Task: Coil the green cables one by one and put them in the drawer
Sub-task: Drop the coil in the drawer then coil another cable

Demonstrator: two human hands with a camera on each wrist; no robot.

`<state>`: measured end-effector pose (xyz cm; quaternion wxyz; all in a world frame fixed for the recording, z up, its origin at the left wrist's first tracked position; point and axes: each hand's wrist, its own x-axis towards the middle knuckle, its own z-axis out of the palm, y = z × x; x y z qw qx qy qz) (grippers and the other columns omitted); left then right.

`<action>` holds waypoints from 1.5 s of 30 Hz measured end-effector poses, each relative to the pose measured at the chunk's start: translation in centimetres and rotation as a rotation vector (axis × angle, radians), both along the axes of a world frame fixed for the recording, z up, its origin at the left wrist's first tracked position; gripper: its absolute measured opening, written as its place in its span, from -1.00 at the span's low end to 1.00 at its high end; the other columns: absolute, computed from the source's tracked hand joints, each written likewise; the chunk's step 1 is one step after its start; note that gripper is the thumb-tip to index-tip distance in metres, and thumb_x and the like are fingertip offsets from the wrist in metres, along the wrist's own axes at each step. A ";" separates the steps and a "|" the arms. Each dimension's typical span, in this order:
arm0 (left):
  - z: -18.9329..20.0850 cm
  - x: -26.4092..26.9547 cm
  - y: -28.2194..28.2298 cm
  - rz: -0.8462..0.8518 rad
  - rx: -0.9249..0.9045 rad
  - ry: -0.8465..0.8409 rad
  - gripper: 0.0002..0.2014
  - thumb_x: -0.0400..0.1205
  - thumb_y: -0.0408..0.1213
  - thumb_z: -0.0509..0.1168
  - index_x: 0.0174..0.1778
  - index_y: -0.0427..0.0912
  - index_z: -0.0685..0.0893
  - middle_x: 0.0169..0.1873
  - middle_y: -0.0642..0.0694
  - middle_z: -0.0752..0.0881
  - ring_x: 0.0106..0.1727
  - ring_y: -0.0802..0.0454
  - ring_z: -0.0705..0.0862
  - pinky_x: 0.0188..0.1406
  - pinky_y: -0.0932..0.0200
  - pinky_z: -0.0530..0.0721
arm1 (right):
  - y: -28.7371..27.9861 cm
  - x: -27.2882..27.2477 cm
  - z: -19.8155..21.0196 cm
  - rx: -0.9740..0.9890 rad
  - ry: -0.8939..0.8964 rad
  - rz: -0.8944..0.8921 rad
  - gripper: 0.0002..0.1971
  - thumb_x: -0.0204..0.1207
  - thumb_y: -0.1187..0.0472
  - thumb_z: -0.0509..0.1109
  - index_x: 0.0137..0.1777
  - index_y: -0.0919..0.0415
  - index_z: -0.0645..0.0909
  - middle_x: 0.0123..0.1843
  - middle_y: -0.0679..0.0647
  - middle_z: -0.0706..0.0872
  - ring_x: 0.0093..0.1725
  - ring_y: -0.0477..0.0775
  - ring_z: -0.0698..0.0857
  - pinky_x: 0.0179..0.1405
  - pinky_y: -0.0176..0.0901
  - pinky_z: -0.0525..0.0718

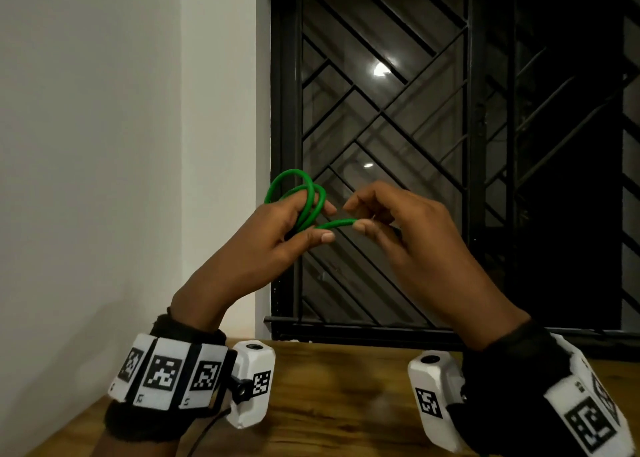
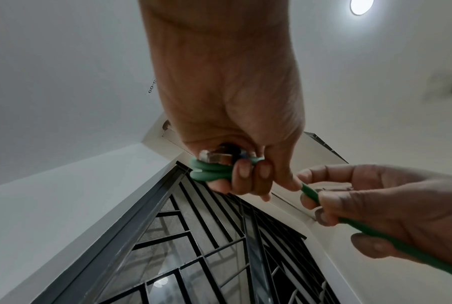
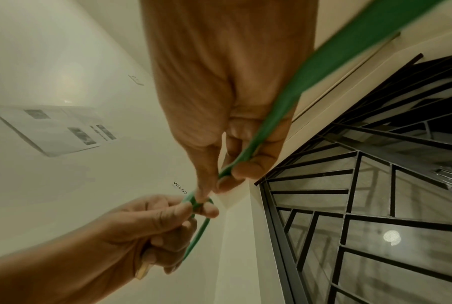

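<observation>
A green cable (image 1: 304, 197) is held up in the air in front of a window. My left hand (image 1: 294, 228) grips a small coil of its loops, which stick up above the fingers. The left wrist view shows the loops (image 2: 209, 172) bunched under my curled fingers, with a metal plug end (image 2: 214, 157) beside them. My right hand (image 1: 374, 221) pinches the loose stretch of cable (image 1: 337, 223) just right of the coil. From that pinch the cable (image 3: 323, 67) runs back past the right wrist. No drawer is in view.
A wooden table (image 1: 339, 404) lies below both wrists. A black window grille (image 1: 415, 127) fills the right half behind the hands, and a white wall (image 1: 121, 145) the left. A ceiling light (image 2: 361, 6) shines overhead.
</observation>
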<state>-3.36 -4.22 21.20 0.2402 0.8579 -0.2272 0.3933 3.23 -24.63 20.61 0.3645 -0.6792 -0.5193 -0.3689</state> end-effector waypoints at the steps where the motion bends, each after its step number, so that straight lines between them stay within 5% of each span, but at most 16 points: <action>1: 0.0 0.1 0.2 0.021 0.014 -0.009 -0.68 0.64 -0.03 0.31 0.28 -0.01 0.62 0.03 0.03 0.76 0.09 0.08 0.75 0.10 0.06 0.75 | 0.0 0.0 0.0 -0.035 0.020 -0.002 -0.76 0.61 0.25 0.48 0.18 -0.07 0.63 0.08 -0.18 0.69 0.07 -0.29 0.63 -0.03 -0.51 0.58; 5: -0.1 0.4 0.4 0.064 0.062 -0.019 -0.78 0.67 0.01 0.27 0.10 -0.02 0.65 -0.16 0.13 0.72 -0.09 0.15 0.72 -0.11 0.19 0.66 | -0.3 0.0 0.0 -0.086 0.041 -0.110 -0.73 0.56 0.21 0.52 0.16 -0.14 0.65 0.06 -0.27 0.70 0.06 -0.34 0.62 -0.09 -0.53 0.52; 10: -0.3 0.4 -0.2 0.069 0.123 0.033 -0.60 0.66 0.15 0.17 -0.17 -0.12 0.66 -0.41 -0.10 0.59 -0.37 -0.07 0.60 -0.27 -0.28 0.63 | -1.0 -0.4 0.1 0.060 -0.046 -0.295 -0.86 0.51 -0.03 0.55 0.01 -0.21 0.66 -0.19 -0.36 0.61 -0.17 -0.38 0.59 -0.28 -0.46 0.44; 17: -0.8 0.6 0.0 0.160 0.146 0.111 -0.65 0.73 0.06 0.14 -0.37 0.08 0.50 -0.53 0.05 0.49 -0.48 0.06 0.50 -0.42 -0.01 0.51 | -1.3 -0.2 0.1 -0.144 0.017 -0.408 -0.77 0.57 0.02 0.51 0.12 -0.34 0.64 -0.11 -0.43 0.58 0.04 -0.33 0.52 -0.15 -0.35 0.50; 19: -0.7 0.4 0.0 0.094 0.077 0.192 -0.63 0.77 -0.08 0.16 -0.40 0.01 0.51 -0.55 0.08 0.47 -0.51 0.15 0.45 -0.44 0.16 0.46 | -1.4 0.1 0.1 -0.117 -0.007 -0.446 -0.81 0.55 -0.02 0.52 0.09 -0.34 0.69 -0.22 -0.45 0.44 -0.06 -0.31 0.45 -0.25 -0.39 0.37; 22: -0.1 -1.0 -0.7 -0.078 -0.056 0.364 -0.63 0.77 -0.16 0.13 -0.38 -0.10 0.52 -0.56 0.08 0.45 -0.52 0.22 0.40 -0.49 0.34 0.41 | -1.6 0.5 0.0 0.040 -0.061 -0.447 -0.91 0.50 -0.09 0.54 -0.02 -0.26 0.75 -0.27 -0.41 0.55 -0.31 -0.38 0.47 -0.40 -0.45 0.25; 28: -0.2 -2.2 -3.1 -0.345 -0.146 0.634 -0.55 0.81 -0.09 -0.01 -0.37 -0.09 0.54 -0.56 0.06 0.34 -0.55 0.16 0.24 -0.53 0.27 0.20 | -0.9 1.1 -0.2 0.188 -0.105 -0.260 -0.87 0.50 0.11 0.57 0.03 -0.10 0.80 -0.07 -0.21 0.83 -0.17 -0.30 0.73 -0.17 -0.25 0.75; 34: 0.1 -1.7 -3.0 -0.466 -0.306 0.485 -0.65 0.74 -0.06 0.07 -0.31 -0.04 0.58 -0.56 0.05 0.34 -0.56 0.16 0.26 -0.53 0.28 0.25 | -1.0 1.4 -0.2 0.201 -0.093 -0.242 -0.89 0.62 0.08 0.45 0.10 -0.07 0.75 -0.08 -0.21 0.79 -0.12 -0.21 0.74 -0.17 -0.24 0.71; 38: 0.1 -1.5 -3.3 -0.640 -0.456 0.487 -0.70 0.73 -0.11 0.08 -0.20 -0.12 0.61 -0.54 0.03 0.34 -0.57 0.18 0.29 -0.48 0.16 0.17 | -0.3 1.4 -0.5 0.143 -0.066 -0.254 -0.90 0.72 0.04 0.30 0.09 -0.13 0.66 -0.31 -0.28 0.59 -0.29 -0.25 0.62 -0.38 -0.38 0.42; 42: 0.0 -1.5 -3.5 -0.744 -0.518 0.418 -0.77 0.71 -0.16 0.07 -0.10 -0.19 0.56 -0.51 0.02 0.34 -0.56 0.18 0.32 -0.39 0.06 0.18 | 0.4 1.3 -0.6 0.105 0.002 -0.170 -0.92 0.75 0.04 0.25 0.07 -0.16 0.57 -0.21 -0.22 0.71 -0.21 -0.25 0.67 -0.33 -0.26 0.51; 45: 0.4 -1.7 -3.3 -0.854 -0.618 0.336 -0.80 0.69 -0.17 0.09 -0.10 -0.20 0.52 -0.52 0.06 0.34 -0.58 0.19 0.31 -0.41 0.21 0.37 | 0.7 1.1 -0.6 0.071 0.038 -0.131 -0.92 0.72 0.05 0.29 0.10 -0.15 0.61 -0.18 -0.23 0.74 -0.19 -0.28 0.65 -0.31 -0.31 0.45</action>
